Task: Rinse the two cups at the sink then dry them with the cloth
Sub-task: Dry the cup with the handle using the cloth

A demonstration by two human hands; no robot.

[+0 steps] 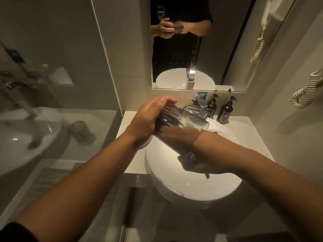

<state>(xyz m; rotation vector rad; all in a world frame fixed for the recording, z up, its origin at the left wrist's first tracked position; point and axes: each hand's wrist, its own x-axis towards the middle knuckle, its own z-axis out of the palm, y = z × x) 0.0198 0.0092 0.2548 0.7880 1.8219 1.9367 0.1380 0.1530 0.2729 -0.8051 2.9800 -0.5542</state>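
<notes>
My left hand (145, 119) grips the cup (176, 126) base, mouth tilted right, right hand (176, 137) inside it clutching the cloth (187, 158).

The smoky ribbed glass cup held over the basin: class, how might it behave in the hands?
The glass cup is probably rigid and breakable, being clear glass. Likely slippery if wet, though its ribbed base may help the left hand grip. Lying on its side, its round shape suggests it could roll.
</notes>
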